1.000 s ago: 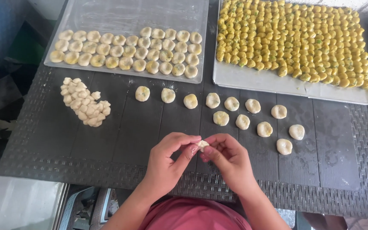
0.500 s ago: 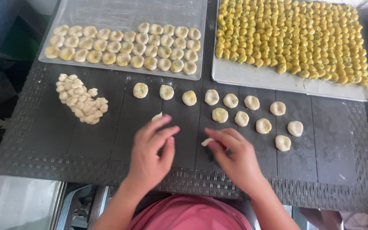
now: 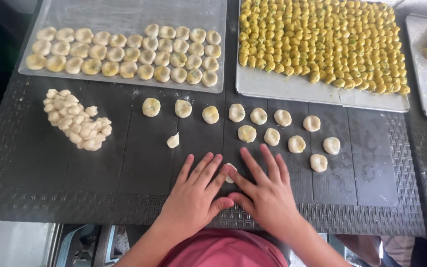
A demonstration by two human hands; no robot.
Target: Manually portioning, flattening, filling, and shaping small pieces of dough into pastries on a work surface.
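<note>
Dough piece (image 3: pixel 230 173) lies on the dark worktop (image 3: pixel 124 168) between both hands, left hand (image 3: pixel 193 195) and right hand (image 3: pixel 268 193) flat, fingers spread apart, pressing it rather than gripping. Judging by the layout, many flattened rounds (image 3: pixel 124 54) already fill the grey tray (image 3: pixel 124 15); a pile of unshaped lumps (image 3: pixel 75 121) remains, so much work is left.

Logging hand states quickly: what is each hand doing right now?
Left hand: open, flat on the table, fingertips at the dough piece.
Right hand: open, flat, fingers touching the same dough piece.
</note>
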